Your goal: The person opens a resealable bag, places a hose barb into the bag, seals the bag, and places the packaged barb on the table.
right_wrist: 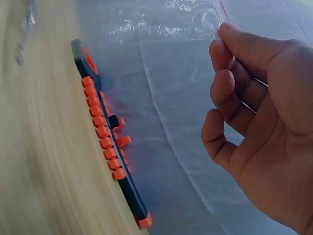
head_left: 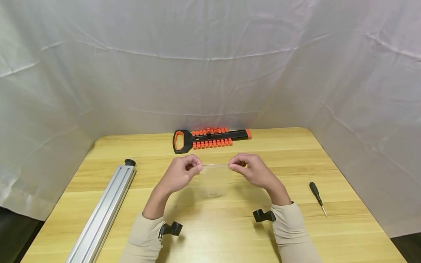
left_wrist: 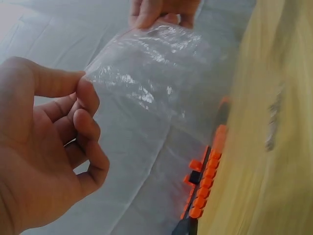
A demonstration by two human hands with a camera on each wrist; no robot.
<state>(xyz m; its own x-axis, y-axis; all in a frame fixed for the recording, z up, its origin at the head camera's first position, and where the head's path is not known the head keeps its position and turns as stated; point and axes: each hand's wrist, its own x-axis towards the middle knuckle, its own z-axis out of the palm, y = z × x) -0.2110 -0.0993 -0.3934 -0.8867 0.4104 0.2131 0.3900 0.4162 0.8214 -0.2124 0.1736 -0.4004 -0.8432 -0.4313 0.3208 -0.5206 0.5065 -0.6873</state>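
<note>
Between my two hands hangs a clear plastic zip bag [head_left: 215,179], its top edge stretched level above the table. My left hand [head_left: 182,173] pinches one upper corner between thumb and index finger. The opposite corner is pinched the same way by my right hand [head_left: 255,172]. Small shiny pieces [head_left: 213,194] lie along the bottom of the bag, too small to identify. In the left wrist view the film [left_wrist: 146,68] glints with reflections, and the right wrist view catches a reddish line along the zip strip [right_wrist: 224,9].
Beyond the hands lies a black rack with orange clips and a looped handle [head_left: 217,138]. A silver aluminium profile [head_left: 103,215] with a black knob [head_left: 130,162] runs along the left. A black-handled screwdriver [head_left: 316,193] rests at the right. Pale curtains [head_left: 210,84] surround the wooden table [head_left: 217,233].
</note>
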